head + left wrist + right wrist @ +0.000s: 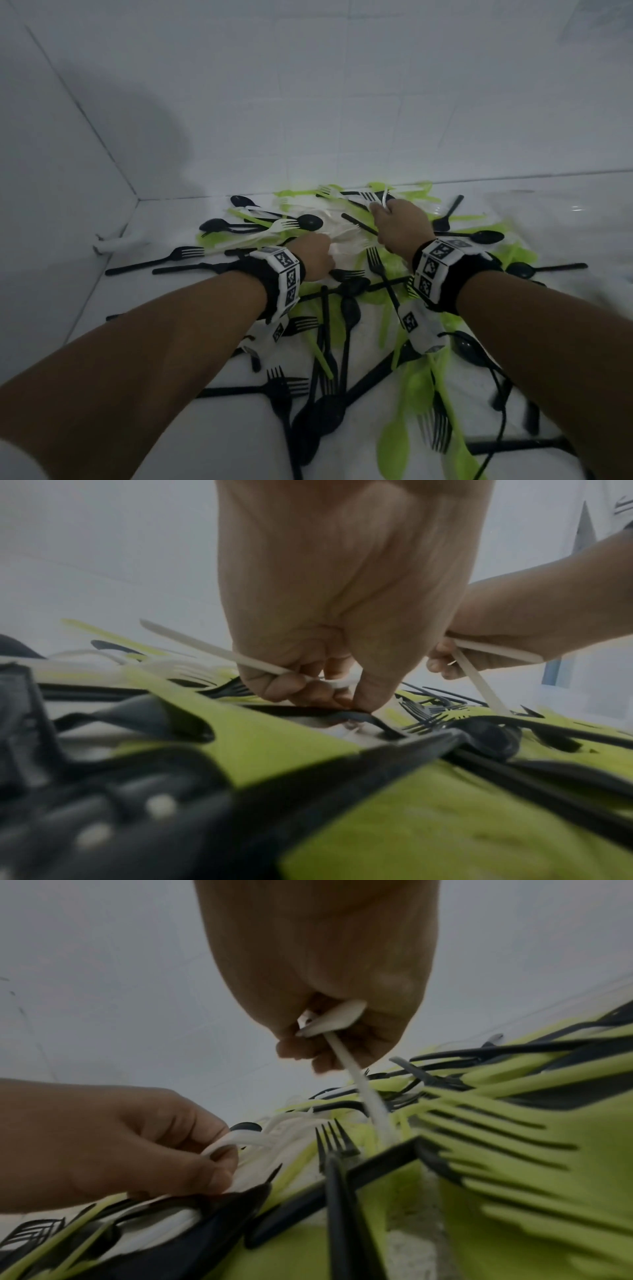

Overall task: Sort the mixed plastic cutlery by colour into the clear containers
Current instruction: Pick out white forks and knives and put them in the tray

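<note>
Black, lime-green and white plastic forks and spoons lie jumbled in a pile (pixel 342 308) on a white tiled surface. My left hand (pixel 325 255) is down in the middle of the pile, with its fingers (pixel 291 688) curled round a white piece of cutlery (pixel 212 649). My right hand (pixel 378 210) is further back, lifted a little, and grips a white spoon (pixel 332 1018) together with another white handle (pixel 479 680). In the right wrist view the left hand (pixel 137 1137) pinches the white piece (pixel 240 1138). More white forks (pixel 281 226) lie among the black ones.
White tiled walls (pixel 308 102) close off the back and the left, meeting in a corner. A small white object (pixel 113 243) lies by the left wall. A black cable (pixel 500 428) trails over the cutlery at the lower right. Bare tile (pixel 222 438) shows at the front left.
</note>
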### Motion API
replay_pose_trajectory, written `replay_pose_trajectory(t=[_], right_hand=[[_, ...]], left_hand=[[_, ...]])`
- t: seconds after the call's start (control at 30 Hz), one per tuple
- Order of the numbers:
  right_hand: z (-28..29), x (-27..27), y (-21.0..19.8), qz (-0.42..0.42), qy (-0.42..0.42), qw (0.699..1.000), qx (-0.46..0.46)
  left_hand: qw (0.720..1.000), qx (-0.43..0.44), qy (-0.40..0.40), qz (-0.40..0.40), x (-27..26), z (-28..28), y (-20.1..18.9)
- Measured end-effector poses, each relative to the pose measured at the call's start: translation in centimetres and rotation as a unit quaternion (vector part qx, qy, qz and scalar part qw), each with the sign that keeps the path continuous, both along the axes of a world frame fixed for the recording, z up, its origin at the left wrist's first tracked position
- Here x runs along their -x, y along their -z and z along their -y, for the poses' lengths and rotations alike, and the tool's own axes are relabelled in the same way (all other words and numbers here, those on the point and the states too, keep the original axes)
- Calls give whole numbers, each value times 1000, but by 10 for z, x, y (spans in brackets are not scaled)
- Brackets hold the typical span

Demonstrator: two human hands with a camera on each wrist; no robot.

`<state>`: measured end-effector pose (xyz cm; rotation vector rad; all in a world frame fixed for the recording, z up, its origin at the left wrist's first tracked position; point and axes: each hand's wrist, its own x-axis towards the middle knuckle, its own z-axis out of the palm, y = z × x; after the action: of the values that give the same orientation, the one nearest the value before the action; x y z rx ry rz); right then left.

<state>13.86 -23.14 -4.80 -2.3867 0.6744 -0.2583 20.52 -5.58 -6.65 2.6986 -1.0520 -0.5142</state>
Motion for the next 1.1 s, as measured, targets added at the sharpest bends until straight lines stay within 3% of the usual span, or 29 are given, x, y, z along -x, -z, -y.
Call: replay_pose_trajectory(t=[0.13, 0.3, 0.37, 0.47, 0.53, 0.67, 0.8, 0.97, 1.0, 1.1], right_hand=[[2, -6, 2, -33, 3, 997, -76], [8, -8, 9, -18, -3, 992, -125], [10, -7, 6, -13, -7, 993, -120], [8, -11, 3, -34, -64, 996, -52], [1, -17, 2, -44, -108, 993, -24], [-27, -26, -1, -52, -221, 973, 34], [-59, -33, 5, -148, -300, 932, 140], [-73, -38, 6, -152, -306, 915, 216], [-72, -38, 5, -155, -314, 908, 229], [-68, -37, 3, -157, -338, 890, 263]], left_hand=[[1000, 15, -13, 0, 8, -5, -2], [983, 176, -59, 2, 13, -7, -14], [948, 285, -133, -43, 14, -8, -23], [845, 424, -287, -153, 12, -9, -36], [798, 464, -341, -176, 8, -15, -45], [781, 481, -363, -160, -2, -38, -53], [757, 511, -373, -165, -5, -74, -56], [776, 488, -363, -165, 6, -122, -51], [800, 461, -347, -162, 10, -133, -46], [914, 314, -241, -88, 23, -164, -34]])
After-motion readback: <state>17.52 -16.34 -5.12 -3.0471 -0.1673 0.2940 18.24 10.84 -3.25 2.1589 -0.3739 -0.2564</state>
